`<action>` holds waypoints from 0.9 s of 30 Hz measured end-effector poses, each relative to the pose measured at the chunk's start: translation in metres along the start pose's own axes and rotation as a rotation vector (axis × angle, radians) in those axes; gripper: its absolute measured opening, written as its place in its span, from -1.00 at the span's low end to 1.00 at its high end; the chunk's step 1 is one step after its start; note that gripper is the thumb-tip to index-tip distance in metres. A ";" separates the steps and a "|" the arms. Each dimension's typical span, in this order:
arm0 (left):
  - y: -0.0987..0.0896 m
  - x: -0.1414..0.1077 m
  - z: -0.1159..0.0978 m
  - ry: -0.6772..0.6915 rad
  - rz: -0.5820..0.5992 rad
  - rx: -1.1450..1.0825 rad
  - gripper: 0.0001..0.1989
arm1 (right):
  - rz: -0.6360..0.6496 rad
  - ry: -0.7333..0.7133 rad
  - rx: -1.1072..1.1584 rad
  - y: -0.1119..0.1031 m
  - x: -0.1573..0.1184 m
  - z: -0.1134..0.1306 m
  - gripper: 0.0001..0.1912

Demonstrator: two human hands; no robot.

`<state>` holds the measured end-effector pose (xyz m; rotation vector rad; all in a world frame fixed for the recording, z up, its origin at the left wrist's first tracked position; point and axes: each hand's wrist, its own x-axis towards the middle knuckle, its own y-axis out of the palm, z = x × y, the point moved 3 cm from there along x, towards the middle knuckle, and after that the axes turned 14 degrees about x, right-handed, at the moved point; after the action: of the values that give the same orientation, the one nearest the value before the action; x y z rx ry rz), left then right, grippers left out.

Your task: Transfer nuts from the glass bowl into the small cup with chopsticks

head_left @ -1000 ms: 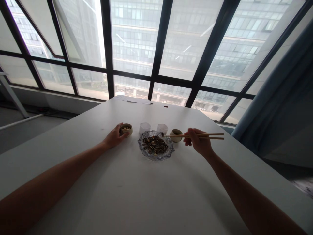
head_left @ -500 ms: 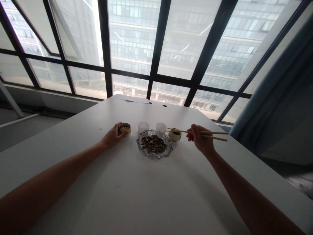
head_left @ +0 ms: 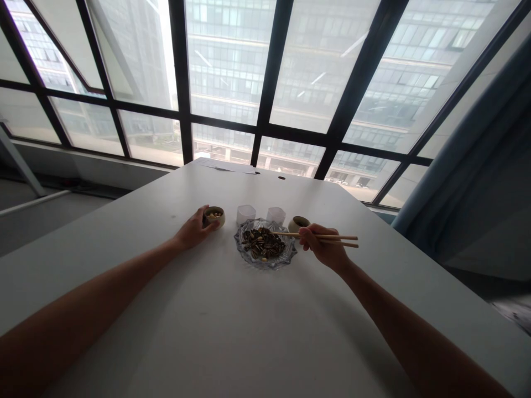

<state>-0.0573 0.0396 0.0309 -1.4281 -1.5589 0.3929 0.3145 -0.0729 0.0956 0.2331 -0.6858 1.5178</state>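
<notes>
My left hand curls round a small round cup that holds pale nuts. A pair of wooden chopsticks is gripped in my right hand. Their tips reach left over a faceted glass bowl, down at the heap of striped sunflower seeds in it. A few paler pieces lie among the seeds; whether the tips pinch anything is too small to tell. Just behind my right fingers stands a second small round cup with something dark inside.
Two translucent plastic cups stand behind the glass bowl. Papers lie at the far end of the white table. Beyond it are large windows, with a blue curtain on the right.
My right hand has moved left and slightly down, bringing the chopstick tips from beside the right cup to over the seeds. My left hand still holds its cup.
</notes>
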 end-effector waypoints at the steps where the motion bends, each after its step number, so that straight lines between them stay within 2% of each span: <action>1: 0.000 0.000 0.000 -0.001 0.002 0.003 -0.15 | -0.015 0.002 0.006 0.000 0.000 0.000 -0.58; 6: 0.000 0.000 0.000 -0.004 0.001 0.004 -0.17 | -0.177 0.009 0.088 -0.012 0.007 0.011 -0.50; 10: 0.001 0.000 0.001 0.005 -0.011 -0.010 -0.18 | -0.439 -0.064 0.018 -0.048 0.014 0.023 -0.44; 12: 0.001 0.000 0.001 0.011 -0.011 -0.012 -0.17 | -0.485 -0.065 -0.057 -0.064 0.016 0.024 -0.42; 16: 0.001 0.001 0.001 0.006 -0.002 0.001 -0.16 | -0.405 -0.008 -0.138 -0.072 0.018 0.027 -0.39; 19: 0.002 0.000 0.001 0.006 0.000 0.011 -0.16 | -0.415 -0.069 -0.068 -0.062 0.018 0.048 -0.38; 20: 0.002 0.000 0.001 0.008 -0.003 0.012 -0.17 | -0.373 -0.051 -0.036 -0.056 0.019 0.056 -0.36; 24: 0.003 0.000 0.003 0.010 -0.020 0.005 -0.21 | 0.024 0.205 -0.046 -0.017 0.027 0.073 -0.32; 27: 0.004 0.000 0.004 0.007 -0.021 0.006 -0.21 | 0.212 0.325 -0.012 0.015 0.033 0.066 -0.30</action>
<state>-0.0576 0.0423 0.0262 -1.4057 -1.5646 0.3789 0.2798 -0.0801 0.1621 -0.0990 -0.4699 1.7035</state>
